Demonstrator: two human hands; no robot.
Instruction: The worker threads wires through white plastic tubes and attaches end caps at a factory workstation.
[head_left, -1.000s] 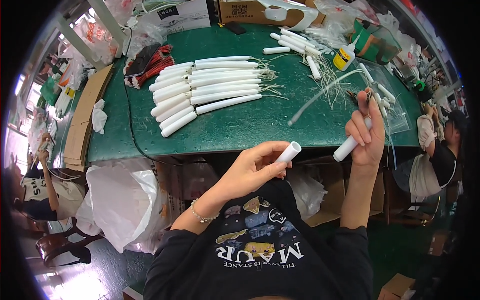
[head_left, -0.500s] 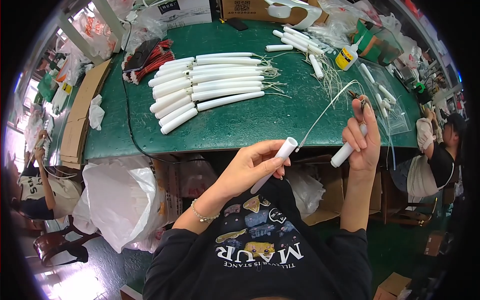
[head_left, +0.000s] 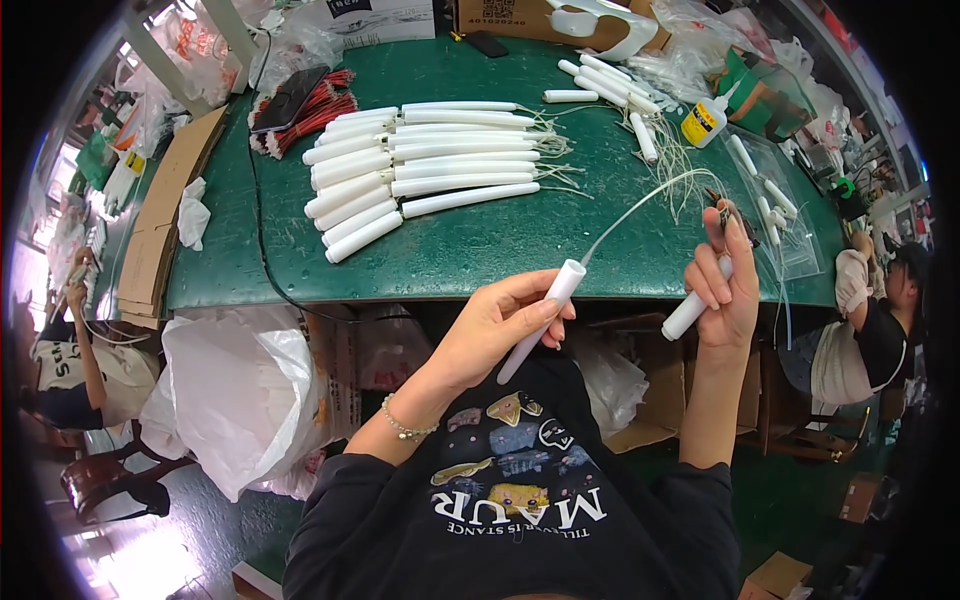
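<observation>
As the left hand [head_left: 500,325] grips a long white tube [head_left: 566,284] before the table [head_left: 450,260], the right hand [head_left: 728,300] clasps a shorter tube [head_left: 684,316].
Slack in the pale cord [head_left: 640,201] arching between them could make its tip buckle at the rim.

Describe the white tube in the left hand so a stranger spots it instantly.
From the green table, go to the left hand at its near edge. That hand grips the white tube, slanted with its upper end toward the table. Unlike the tubes lying in rows on the table, this one is held, a thin pale strand arching to its upper end.
</observation>
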